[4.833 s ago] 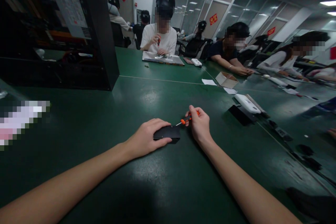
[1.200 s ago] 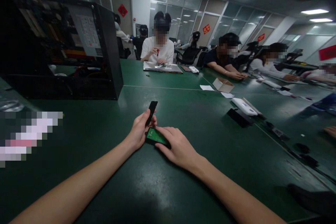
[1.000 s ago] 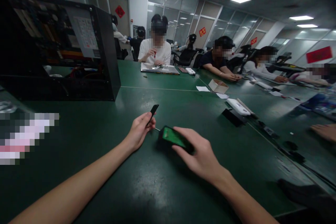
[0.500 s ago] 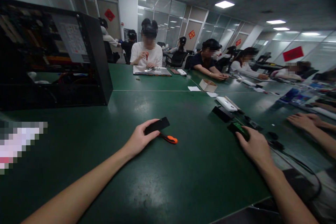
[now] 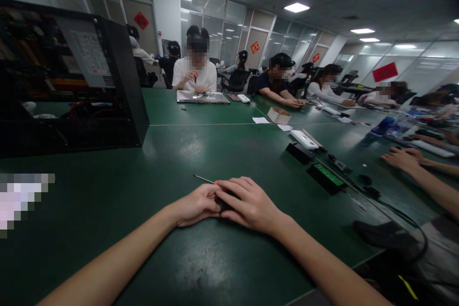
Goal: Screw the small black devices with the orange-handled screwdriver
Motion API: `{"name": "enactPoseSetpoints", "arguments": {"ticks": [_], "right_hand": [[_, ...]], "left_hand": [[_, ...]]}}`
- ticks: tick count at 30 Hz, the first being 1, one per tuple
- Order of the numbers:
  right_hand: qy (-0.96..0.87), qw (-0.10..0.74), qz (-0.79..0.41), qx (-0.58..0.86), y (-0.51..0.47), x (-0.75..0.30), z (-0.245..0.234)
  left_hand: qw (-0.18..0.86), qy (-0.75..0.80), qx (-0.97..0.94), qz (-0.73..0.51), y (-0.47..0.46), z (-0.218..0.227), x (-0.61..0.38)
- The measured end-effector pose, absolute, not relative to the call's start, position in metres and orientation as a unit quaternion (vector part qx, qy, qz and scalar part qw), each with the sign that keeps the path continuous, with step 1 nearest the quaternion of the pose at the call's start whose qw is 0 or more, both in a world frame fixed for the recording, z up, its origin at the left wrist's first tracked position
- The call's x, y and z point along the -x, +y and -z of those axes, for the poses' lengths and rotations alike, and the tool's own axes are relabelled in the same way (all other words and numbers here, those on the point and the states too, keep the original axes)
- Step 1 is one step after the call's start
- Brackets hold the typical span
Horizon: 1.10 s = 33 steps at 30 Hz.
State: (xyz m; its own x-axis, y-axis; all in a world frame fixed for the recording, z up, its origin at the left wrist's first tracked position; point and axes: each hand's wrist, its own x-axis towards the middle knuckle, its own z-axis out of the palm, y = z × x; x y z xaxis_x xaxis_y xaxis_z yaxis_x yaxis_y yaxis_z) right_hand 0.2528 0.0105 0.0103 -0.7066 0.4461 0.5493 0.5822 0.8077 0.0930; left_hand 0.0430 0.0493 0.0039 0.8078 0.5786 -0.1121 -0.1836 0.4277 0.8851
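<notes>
In the middle of the head view my left hand (image 5: 199, 204) is closed round a flat black rectangular cover (image 5: 225, 205). Most of the cover is hidden by the fingers. My right hand (image 5: 251, 203) lies over the same cover from the right, its fingers bent onto it and meeting the left fingertips. Just beyond both hands a screwdriver (image 5: 204, 179) lies on the table, its thin metal shaft pointing left. Only a bit of its orange handle shows past the right fingers. Farther right sits a black case with a green circuit board (image 5: 327, 175), apart from both hands.
An opened computer tower (image 5: 127, 81) stands at the left. Beyond the circuit board are a black box (image 5: 300, 153), a white device (image 5: 304, 139) and a small carton (image 5: 278, 115). Cables run along the right edge, near another person's hands (image 5: 405, 158). A co-worker sits opposite.
My right hand has let go of the black case with the green circuit board and moved left to the black cover. My left hand still holds the cover, now drawn slightly lower.
</notes>
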Motion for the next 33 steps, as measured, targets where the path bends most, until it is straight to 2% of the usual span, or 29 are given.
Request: {"name": "enactPoseSetpoints", "arguments": {"ticks": [4,12,14,18,21,26,33], "right_hand": [[-0.918,0.23,0.115,0.302,0.011,-0.264,-0.004],[-0.898,0.258,0.118,0.337,-0.035,-0.299,0.005],[-0.858,0.281,0.142,0.406,-0.037,-0.337,0.004],[-0.68,0.316,0.264,0.606,-0.025,-0.441,0.003],[-0.568,0.326,0.305,0.692,-0.015,-0.499,0.015],[-0.537,0.335,0.289,0.718,-0.012,-0.518,0.038],[-0.566,0.307,0.253,0.722,-0.002,-0.518,0.042]], "left_hand": [[0.833,0.204,-0.475,-0.198,0.05,-0.008,-0.043],[0.858,0.188,-0.465,-0.112,0.049,-0.009,-0.037],[0.857,0.195,-0.457,-0.135,0.049,-0.011,-0.036],[0.847,0.204,-0.463,-0.162,0.05,-0.013,-0.036],[0.848,0.205,-0.46,-0.165,0.05,-0.012,-0.037],[0.847,0.202,-0.461,-0.172,0.049,-0.009,-0.036],[0.846,0.195,-0.463,-0.178,0.047,-0.009,-0.036]]}}
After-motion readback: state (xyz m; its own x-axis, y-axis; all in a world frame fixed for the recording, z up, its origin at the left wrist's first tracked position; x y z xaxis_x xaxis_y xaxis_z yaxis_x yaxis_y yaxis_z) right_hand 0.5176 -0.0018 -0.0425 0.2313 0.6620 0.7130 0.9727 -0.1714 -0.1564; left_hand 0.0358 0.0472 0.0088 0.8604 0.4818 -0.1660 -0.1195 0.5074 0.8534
